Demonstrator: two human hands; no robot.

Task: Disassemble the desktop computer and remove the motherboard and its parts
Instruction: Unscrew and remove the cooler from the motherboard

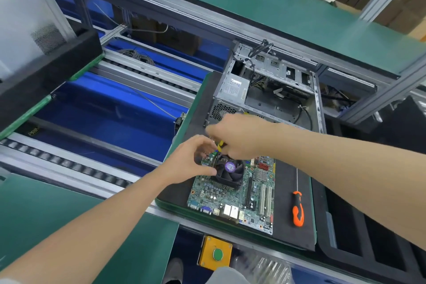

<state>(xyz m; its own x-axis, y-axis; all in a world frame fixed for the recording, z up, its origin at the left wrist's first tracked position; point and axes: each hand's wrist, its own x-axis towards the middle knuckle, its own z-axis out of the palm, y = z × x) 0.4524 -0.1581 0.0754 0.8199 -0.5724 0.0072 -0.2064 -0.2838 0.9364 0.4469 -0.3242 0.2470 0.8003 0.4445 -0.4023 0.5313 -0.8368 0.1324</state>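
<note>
A green motherboard [232, 196] lies flat on a black mat [290, 233], in front of the opened grey computer case [267, 92]. A black CPU cooler fan [229, 172] with a purple centre label sits on the board's far left part. My left hand [193, 159] curls around the fan's left side, thumb against its near edge. My right hand [237, 136] reaches over the fan's far edge, fingers closed on a small yellow and black item [220, 144]; what it is stays unclear through the blur.
An orange-handled screwdriver [297, 207] lies on the mat right of the board. A roller conveyor [69, 163] with blue bins below runs to the left. A yellow box with a green button [216, 253] sits at the bench front. A black tray [46, 71] stands at far left.
</note>
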